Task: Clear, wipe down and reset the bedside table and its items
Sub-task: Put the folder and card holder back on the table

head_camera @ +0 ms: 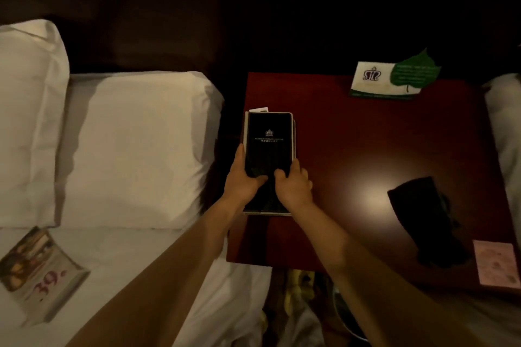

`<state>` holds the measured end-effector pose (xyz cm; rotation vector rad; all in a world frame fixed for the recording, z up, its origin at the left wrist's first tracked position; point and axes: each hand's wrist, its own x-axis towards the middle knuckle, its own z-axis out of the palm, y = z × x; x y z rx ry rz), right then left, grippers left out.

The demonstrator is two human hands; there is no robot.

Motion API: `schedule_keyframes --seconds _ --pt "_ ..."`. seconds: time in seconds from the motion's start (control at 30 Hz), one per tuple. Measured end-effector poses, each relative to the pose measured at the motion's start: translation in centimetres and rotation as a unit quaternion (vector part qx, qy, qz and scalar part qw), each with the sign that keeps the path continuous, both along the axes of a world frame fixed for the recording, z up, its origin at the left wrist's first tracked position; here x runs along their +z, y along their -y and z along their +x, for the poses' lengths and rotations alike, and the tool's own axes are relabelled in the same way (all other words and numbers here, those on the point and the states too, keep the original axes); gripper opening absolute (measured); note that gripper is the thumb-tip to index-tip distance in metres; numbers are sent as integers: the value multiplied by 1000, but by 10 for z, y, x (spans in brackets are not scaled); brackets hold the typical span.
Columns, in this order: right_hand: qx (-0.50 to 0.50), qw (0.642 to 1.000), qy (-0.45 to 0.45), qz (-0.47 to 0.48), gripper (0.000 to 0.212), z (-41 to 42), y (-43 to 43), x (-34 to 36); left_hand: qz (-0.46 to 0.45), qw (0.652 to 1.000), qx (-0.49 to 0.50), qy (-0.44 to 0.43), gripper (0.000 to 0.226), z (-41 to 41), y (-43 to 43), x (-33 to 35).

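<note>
A black folder (268,138) with a small crest lies on top of a stack at the left edge of the dark red bedside table (366,149). Both hands grip its near end: my left hand (243,177) on the left corner, my right hand (291,186) on the right corner, thumbs on the cover. A dark crumpled cloth (423,217) lies on the table's right side. At the back right stands a white card with a green leaf card (394,79). A pink card (496,265) lies at the near right corner.
A bed with white pillows (135,146) sits left of the table, and a printed menu leaflet (39,270) lies on its sheet. Another white pillow edge (504,127) shows at the far right. Below the table's near edge a bin rim (338,307) is dimly visible.
</note>
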<state>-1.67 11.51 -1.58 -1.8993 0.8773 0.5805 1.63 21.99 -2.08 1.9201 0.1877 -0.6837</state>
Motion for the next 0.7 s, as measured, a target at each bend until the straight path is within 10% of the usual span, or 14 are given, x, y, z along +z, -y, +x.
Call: schedule_keyframes --seconds 0.53,0.7 --pt "85 996 28 -24 70 -11 -11 -8 -33 998 -39 30 76 0 -19 -4" --pt "158 972 89 -149 66 1 -5 4 113 983 -86 116 80 16 -31 -5"
